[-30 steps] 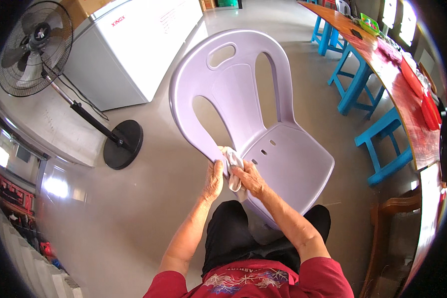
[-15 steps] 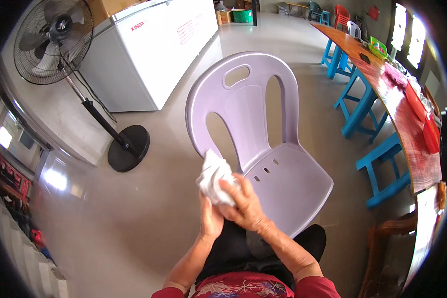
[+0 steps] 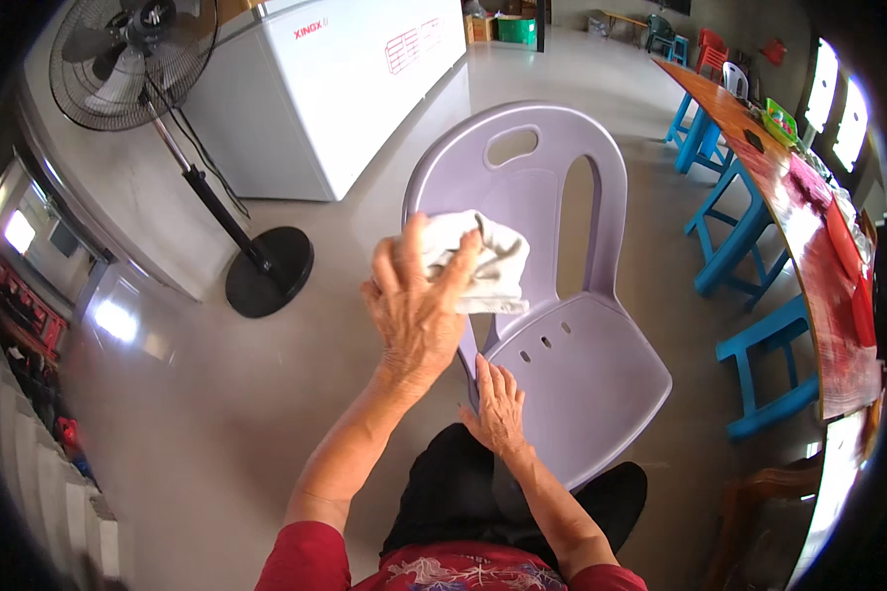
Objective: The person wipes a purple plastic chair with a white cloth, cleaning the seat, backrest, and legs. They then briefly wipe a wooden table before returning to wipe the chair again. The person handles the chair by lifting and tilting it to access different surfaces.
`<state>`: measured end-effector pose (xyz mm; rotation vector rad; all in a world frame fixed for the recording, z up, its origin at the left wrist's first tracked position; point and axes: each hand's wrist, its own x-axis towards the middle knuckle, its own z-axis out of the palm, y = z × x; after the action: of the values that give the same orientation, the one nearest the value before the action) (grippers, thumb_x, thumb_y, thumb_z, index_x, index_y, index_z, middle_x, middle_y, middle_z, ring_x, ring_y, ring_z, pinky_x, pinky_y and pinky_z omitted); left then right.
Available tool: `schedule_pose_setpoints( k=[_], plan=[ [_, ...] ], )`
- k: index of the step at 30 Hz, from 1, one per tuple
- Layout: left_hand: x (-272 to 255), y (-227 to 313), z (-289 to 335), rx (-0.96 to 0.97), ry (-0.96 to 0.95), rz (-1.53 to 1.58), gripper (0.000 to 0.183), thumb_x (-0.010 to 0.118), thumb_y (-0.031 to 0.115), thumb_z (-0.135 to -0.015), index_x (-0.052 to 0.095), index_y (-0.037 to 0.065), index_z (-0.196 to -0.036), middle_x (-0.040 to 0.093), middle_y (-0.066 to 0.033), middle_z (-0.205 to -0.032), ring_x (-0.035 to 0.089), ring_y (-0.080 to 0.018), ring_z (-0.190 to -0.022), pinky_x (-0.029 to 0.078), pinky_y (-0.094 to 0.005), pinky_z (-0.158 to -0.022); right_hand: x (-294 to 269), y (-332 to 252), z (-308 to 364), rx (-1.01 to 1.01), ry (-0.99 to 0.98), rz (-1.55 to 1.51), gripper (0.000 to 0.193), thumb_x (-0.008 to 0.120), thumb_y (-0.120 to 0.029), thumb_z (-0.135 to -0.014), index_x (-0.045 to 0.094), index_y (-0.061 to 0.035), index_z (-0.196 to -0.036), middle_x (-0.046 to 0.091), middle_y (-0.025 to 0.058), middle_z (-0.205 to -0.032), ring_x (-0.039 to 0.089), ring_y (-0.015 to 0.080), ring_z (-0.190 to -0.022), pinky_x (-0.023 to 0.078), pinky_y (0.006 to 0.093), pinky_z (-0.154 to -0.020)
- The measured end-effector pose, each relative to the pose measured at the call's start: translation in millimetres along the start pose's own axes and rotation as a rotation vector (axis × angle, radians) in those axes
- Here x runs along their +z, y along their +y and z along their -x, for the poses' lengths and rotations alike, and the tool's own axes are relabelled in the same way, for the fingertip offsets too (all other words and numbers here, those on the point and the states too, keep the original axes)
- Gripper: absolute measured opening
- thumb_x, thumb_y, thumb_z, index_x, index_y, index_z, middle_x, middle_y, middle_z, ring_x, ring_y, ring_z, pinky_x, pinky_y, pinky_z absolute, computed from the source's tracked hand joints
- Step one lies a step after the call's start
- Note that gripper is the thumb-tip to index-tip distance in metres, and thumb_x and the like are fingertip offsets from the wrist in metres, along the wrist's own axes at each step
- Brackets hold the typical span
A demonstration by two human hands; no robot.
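Observation:
A pale purple plastic chair (image 3: 601,384) stands in front of me, its backrest slotted and with a handle hole at the top. Over the left part of the backrest, my left hand (image 3: 414,305) grips a crumpled white cloth (image 3: 493,258), fingers bent into it. The cloth covers part of the backrest, and whether it touches the plastic is hard to tell. My right hand (image 3: 498,409) lies at the near left corner of the seat, by the foot of the backrest, fingers stretched out along the plastic and thumb apart.
A black pedestal fan (image 3: 266,271) and a white chest freezer (image 3: 315,108) stand at the left and back. Along the right runs a long wooden table (image 3: 798,217), with blue stools (image 3: 774,364) beside it. A dark wooden piece of furniture (image 3: 774,483) sits lower right.
Both hands were together on the bunched cloth. Now the left hand alone holds it, looser and over the backrest, while the right has let go and moved down to the chair's seat corner.

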<state>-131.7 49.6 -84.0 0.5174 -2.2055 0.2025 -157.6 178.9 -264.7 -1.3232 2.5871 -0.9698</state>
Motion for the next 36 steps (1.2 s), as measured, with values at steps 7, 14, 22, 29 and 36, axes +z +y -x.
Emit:
schedule_pose_setpoints(
  k=[7, 14, 22, 29, 36],
  plan=[
    [40.2, 13.9, 88.7, 0.053, -0.057, 0.055, 0.033, 0.069, 0.022, -0.073, 0.064, 0.024, -0.105, 0.041, -0.0105, -0.130, 0.034, -0.0329, -0.117, 0.032, -0.0443, -0.087, 20.0, 19.2, 2.6, 0.003, 0.027, 0.161, 0.055, 0.062, -0.019, -0.075, 0.045, -0.0064, -0.126, 0.048, 0.0131, -0.122, 0.042, 0.0311, -0.118, 0.034, 0.0443, -0.090],
    [63.6, -7.2, 172.0, -0.570, -0.040, 1.060, 0.038, 0.062, 0.013, -0.083, 0.052, 0.007, -0.120, 0.040, -0.0150, -0.128, 0.042, -0.0317, -0.117, 0.039, -0.0415, -0.097, 17.3, 11.0, -0.3, 0.007, 0.006, 0.069, 0.079, 0.069, -0.019, -0.066, 0.035, -0.0074, -0.136, 0.046, 0.0125, -0.130, 0.040, 0.0308, -0.122, 0.031, 0.0479, -0.097],
    [57.2, -59.4, 43.9, -0.896, -0.051, 1.831, 0.042, 0.050, 0.049, -0.092, 0.058, 0.007, -0.093, 0.051, 0.0057, -0.070, 0.049, -0.0030, -0.063, 0.041, -0.0214, -0.053, 12.1, 5.5, 1.0, -0.006, -0.029, 0.073, 0.086, 0.069, -0.021, -0.066, 0.029, -0.0026, -0.139, 0.044, 0.0159, -0.130, 0.038, 0.0329, -0.121, 0.029, 0.0481, -0.097],
    [88.5, -42.1, 131.2, -1.038, -0.556, 1.823, 0.031, 0.052, 0.040, -0.093, 0.062, 0.012, -0.099, 0.058, 0.0064, -0.073, 0.050, -0.0008, -0.061, 0.041, -0.0172, -0.051, 11.2, 3.7, -2.4, 0.005, -0.074, 0.089, 0.085, 0.067, -0.018, -0.063, 0.030, 0.0002, -0.137, 0.042, 0.0175, -0.129, 0.036, 0.0350, -0.123, 0.028, 0.0481, -0.099],
    [145.6, -18.0, 225.3, -1.191, -0.570, 1.941, 0.026, 0.055, 0.021, -0.093, 0.056, 0.006, -0.115, 0.060, -0.0004, -0.103, 0.055, -0.0086, -0.094, 0.047, -0.0263, -0.082, 16.0, 12.7, -0.9, -0.009, -0.117, 0.090, 0.082, 0.064, -0.014, -0.061, 0.030, 0.0036, -0.134, 0.040, 0.0198, -0.131, 0.033, 0.0382, -0.124, 0.025, 0.0488, -0.103]
  ],
)
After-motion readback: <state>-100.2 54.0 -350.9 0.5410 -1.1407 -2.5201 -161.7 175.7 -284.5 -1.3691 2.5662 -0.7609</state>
